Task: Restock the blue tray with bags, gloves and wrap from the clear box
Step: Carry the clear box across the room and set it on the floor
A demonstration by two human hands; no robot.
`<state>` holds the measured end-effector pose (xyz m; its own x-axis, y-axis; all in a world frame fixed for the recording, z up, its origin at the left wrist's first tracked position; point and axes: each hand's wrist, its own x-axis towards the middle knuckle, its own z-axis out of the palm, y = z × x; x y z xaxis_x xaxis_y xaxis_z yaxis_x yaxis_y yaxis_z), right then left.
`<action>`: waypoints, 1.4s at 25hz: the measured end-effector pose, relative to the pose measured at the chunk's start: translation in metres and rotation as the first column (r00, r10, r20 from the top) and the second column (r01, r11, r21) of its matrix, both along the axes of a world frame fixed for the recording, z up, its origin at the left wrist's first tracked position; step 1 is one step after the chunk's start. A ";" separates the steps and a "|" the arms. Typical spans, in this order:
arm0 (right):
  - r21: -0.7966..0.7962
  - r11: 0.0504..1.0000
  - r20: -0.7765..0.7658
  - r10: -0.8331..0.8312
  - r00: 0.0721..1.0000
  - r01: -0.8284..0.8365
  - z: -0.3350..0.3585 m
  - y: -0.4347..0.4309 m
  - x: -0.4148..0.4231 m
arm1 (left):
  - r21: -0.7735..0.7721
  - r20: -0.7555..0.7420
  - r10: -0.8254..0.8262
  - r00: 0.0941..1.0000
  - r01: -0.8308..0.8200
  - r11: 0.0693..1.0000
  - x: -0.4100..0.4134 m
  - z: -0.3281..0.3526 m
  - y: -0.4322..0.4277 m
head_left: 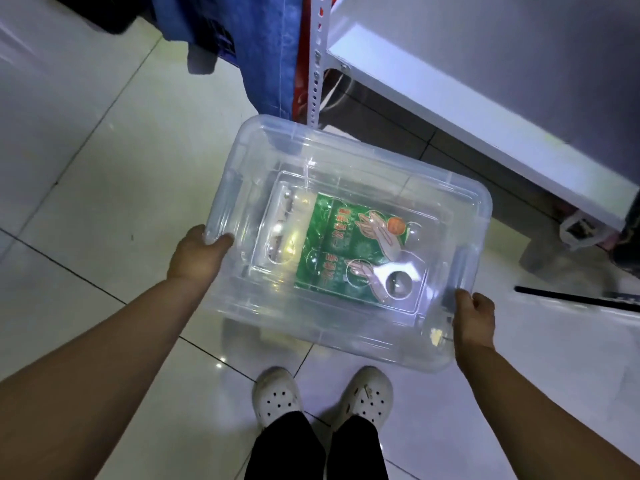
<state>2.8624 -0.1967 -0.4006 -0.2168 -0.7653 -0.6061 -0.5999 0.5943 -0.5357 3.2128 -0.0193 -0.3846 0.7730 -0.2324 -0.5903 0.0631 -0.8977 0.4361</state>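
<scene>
Tiled floor [86, 161], roomy left of the hands.
Left hand [198, 255] and right hand [475, 321] clamp the clear box [329, 329] ends; white shelf [485, 98] looms beyond.

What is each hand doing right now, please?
Left hand: closed, gripping the left end of the clear box.
Right hand: closed, gripping its right end.

one clear box [239, 174], two hands [199, 254] [475, 320], two white shoes [277, 396] [367, 393].

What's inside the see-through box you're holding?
Inside the clear box lie green packets printed with pictures of hands. Beside them is a pale thing, too blurred and glary to name. Anything beneath the packets is hidden.
</scene>
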 end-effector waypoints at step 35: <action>-0.055 0.987 0.033 0.154 0.988 -0.152 0.105 -0.024 0.002 | -0.025 -0.113 0.400 0.909 -0.406 0.914 -0.026 0.068 -0.004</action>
<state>2.8645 -0.2203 -0.2955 -0.0731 -0.8185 -0.5699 -0.6608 0.4677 -0.5870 3.1869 -0.0233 -0.3165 0.7420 0.0566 -0.6680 0.4622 -0.7650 0.4485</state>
